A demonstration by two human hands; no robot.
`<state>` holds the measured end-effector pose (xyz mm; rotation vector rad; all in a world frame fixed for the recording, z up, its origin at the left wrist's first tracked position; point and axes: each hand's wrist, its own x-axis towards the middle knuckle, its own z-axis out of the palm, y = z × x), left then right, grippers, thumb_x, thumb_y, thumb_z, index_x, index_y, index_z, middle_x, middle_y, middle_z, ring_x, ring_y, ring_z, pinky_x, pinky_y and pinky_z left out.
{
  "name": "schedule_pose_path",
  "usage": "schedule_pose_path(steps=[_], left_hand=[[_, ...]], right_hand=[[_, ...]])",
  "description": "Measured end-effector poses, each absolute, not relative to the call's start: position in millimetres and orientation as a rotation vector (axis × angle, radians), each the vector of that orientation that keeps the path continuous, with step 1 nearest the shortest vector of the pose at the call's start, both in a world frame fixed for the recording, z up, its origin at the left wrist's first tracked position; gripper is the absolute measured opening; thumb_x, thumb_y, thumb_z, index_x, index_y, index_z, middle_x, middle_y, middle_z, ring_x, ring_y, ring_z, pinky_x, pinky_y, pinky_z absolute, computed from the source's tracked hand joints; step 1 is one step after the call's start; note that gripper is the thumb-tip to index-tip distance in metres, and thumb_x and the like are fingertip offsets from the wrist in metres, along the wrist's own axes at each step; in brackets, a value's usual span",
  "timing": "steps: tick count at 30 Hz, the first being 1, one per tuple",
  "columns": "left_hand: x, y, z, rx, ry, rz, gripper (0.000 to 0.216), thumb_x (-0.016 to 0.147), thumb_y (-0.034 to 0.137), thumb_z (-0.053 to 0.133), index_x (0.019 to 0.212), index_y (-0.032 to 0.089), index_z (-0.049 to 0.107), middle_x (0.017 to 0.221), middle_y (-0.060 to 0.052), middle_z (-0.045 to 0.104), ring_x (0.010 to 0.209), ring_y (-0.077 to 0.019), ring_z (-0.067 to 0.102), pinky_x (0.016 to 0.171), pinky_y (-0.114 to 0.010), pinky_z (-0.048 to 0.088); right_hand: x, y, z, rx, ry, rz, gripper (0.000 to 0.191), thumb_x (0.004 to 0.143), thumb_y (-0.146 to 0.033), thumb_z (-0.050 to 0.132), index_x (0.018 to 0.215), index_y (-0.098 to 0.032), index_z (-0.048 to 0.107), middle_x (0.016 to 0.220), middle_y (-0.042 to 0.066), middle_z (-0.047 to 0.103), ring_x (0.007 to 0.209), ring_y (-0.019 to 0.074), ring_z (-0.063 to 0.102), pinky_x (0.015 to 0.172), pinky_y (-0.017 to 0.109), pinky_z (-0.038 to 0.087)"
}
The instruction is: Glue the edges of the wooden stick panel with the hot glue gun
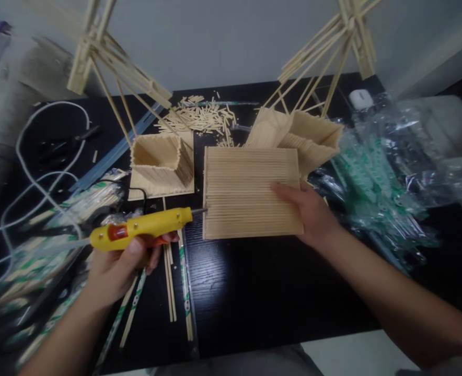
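A yellow hot glue gun [152, 223] is in my left hand [125, 266], fingers wrapped round its handle and orange trigger. Its thin metal nozzle points right, at the left edge of a flat panel of wooden sticks [250, 193]. Whether the tip touches that edge I cannot tell. My right hand [313, 211] grips the panel by its right side, thumb on the front face, other fingers hidden behind. Behind it, a second stick-built box piece [313, 136] tilts to the right. To the left, an open box of sticks [160, 156] stands on a square stick base [137, 183].
Short cut stick pieces [203, 117] lie heaped at the back. Wrapped chopsticks [58, 256] and a white cable [19, 141] cover the left side. Green-and-clear plastic wrappers [383, 183] pile up at right. Two tall stick frames [93, 47] rise at the back of the black table [262, 292].
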<state>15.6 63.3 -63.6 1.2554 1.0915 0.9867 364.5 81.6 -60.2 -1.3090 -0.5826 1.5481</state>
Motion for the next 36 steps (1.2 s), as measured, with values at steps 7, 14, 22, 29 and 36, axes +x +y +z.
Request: schedule_pose_path(steps=[7,14,22,29,36], left_hand=[[-1,66,-68,1.269,1.182,0.897,0.056,0.092,0.075,0.083,0.089,0.02,0.091,0.081,-0.015,0.086,0.051,-0.021,0.066,0.042,-0.03,0.053],[-3,67,-61,1.286,1.313,0.886,0.052,0.09,0.074,0.086,0.087,0.022,0.09,0.074,-0.013,0.085,0.051,-0.0205,0.062,0.042,-0.029,0.046],[-12,72,-66,1.359,1.304,0.74,0.055,0.085,0.077,0.085,0.077,0.023,0.088,0.063,-0.011,0.078,0.048,-0.0223,0.061,0.041,-0.031,0.049],[-17,70,-72,1.368,1.351,0.734,0.053,0.086,0.077,0.085,0.079,0.025,0.091,0.061,-0.01,0.076,0.046,-0.0217,0.059,0.04,-0.031,0.046],[4,60,-55,1.244,1.466,0.837,0.047,0.085,0.073,0.092,0.082,0.026,0.09,0.075,-0.008,0.085,0.053,-0.0185,0.063,0.045,-0.026,0.05]], right_hand=[[366,85,-60,-1.298,-0.57,1.53,0.04,0.075,-0.046,0.104,0.102,-0.03,0.08,0.119,0.006,0.09,0.137,0.0459,0.076,0.119,0.065,0.06],[366,85,-59,-1.309,-0.588,1.544,0.037,0.077,-0.046,0.102,0.101,-0.029,0.081,0.12,0.008,0.089,0.136,0.0469,0.076,0.118,0.066,0.06],[367,85,-61,-1.293,-0.558,1.564,0.037,0.076,-0.045,0.102,0.102,-0.028,0.082,0.119,0.007,0.09,0.137,0.0459,0.076,0.119,0.064,0.06],[367,87,-66,-1.25,-0.593,1.592,0.054,0.085,-0.068,0.094,0.12,-0.029,0.086,0.12,0.007,0.091,0.14,0.0451,0.075,0.119,0.062,0.061],[367,86,-69,-1.235,-0.586,1.582,0.051,0.084,-0.066,0.096,0.117,-0.029,0.087,0.122,0.006,0.09,0.142,0.0426,0.075,0.121,0.06,0.059]])
